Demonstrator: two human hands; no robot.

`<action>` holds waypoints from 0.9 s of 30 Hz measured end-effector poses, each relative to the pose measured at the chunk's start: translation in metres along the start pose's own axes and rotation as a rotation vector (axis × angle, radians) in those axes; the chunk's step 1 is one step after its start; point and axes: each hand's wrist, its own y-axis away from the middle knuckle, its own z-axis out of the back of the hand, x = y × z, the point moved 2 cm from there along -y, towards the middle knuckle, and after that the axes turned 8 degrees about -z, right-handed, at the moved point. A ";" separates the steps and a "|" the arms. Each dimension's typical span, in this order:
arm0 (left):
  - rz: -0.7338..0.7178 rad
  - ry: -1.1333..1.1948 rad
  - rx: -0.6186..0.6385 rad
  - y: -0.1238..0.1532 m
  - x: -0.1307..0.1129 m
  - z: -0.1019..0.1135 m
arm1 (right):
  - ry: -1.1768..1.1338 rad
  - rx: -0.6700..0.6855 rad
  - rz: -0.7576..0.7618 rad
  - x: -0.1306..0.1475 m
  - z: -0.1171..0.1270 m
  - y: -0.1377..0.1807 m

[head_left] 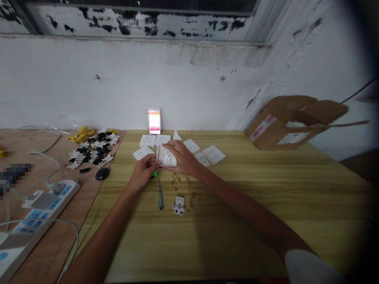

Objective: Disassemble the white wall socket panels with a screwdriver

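Between my two hands is a white wall socket plate [167, 157], tilted up above the wooden table. My left hand [145, 169] grips its left edge, fingers closed. From above and the right, my right hand [183, 157] clasps the same plate, thumb and fingers curled round its edges. A green-handled tool [154, 174] lies just under my left hand, partly hidden. Closer to me are a screwdriver [160, 197] with a bluish handle and a white socket insert [179, 206] with dark holes. Small brass-coloured metal pieces [177, 178] lie scattered beneath the plate.
Several white socket plates [162, 140] lie behind my hands, others [213, 154] to the right. A lit phone [154, 121] leans on the wall. Leftward are a power strip [56, 201], a mouse [102, 173] and a black-and-white parts pile [94, 150]. A cardboard box [284, 122] stands at back right.
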 end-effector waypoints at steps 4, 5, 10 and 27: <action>-0.010 0.010 0.004 0.000 -0.004 -0.002 | 0.032 0.011 -0.021 0.002 0.000 0.001; -0.016 0.005 0.000 0.000 -0.005 -0.002 | 0.040 0.010 -0.022 0.003 0.000 0.001; -0.038 -0.037 -0.013 0.001 -0.008 -0.003 | 0.043 -0.013 -0.005 0.001 -0.002 0.002; 0.033 0.074 -0.018 0.000 0.002 -0.001 | 0.035 -0.142 0.113 -0.002 -0.006 0.003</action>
